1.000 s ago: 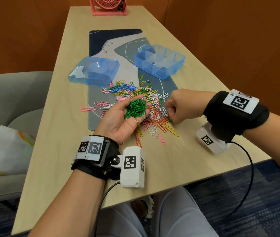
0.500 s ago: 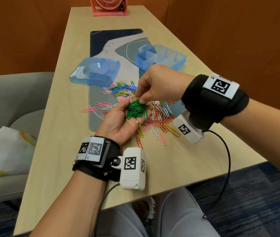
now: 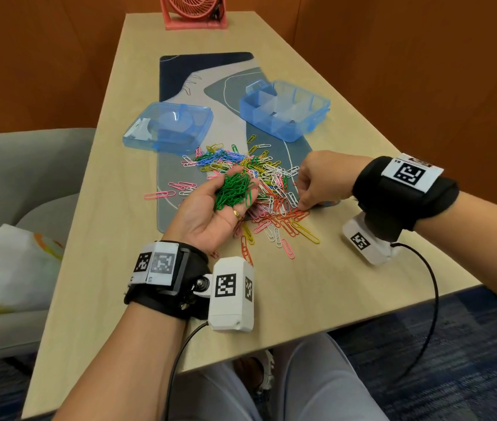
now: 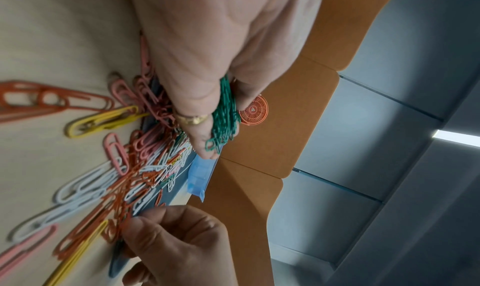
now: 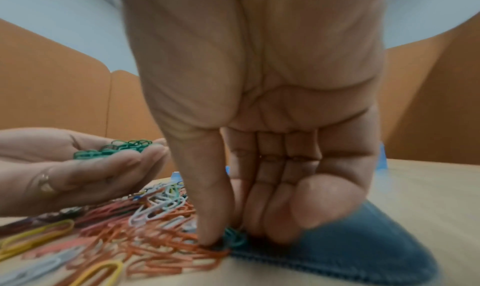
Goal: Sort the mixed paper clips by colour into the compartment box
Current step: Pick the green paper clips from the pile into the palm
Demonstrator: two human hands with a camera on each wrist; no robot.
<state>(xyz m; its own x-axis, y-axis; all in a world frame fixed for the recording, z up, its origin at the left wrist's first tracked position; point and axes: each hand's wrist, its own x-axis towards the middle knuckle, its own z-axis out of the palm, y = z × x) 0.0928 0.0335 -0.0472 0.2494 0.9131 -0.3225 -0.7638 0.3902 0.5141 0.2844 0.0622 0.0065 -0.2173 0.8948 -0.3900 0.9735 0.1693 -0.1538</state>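
My left hand is turned palm up and cupped. It holds a bunch of green clips in the curl of my fingers. In the left wrist view the green clips sit between my thumb and my fingers, and I can see my gold ring there too.

My right hand is down at the right edge of the mixed pile. Its fingers are curled under, and my thumb points straight down into the clips. In the right wrist view there is a green clip right at the tip of my thumb and first finger. The picture is blurry there, so I think I am pinching it, but I cannot be sure it is off the mat.

The pile has orange, white, pink, yellow, blue and green clips. Most of it lies on the grey and blue mat, and some clips spill onto the wooden table near me. A few pink clips lie apart on the left.

The blue compartment box stands open at the far right of the mat, well apart from my hands. Its blue lid lies on the left, beyond the pile. A pink fan stands at the far end of the table.
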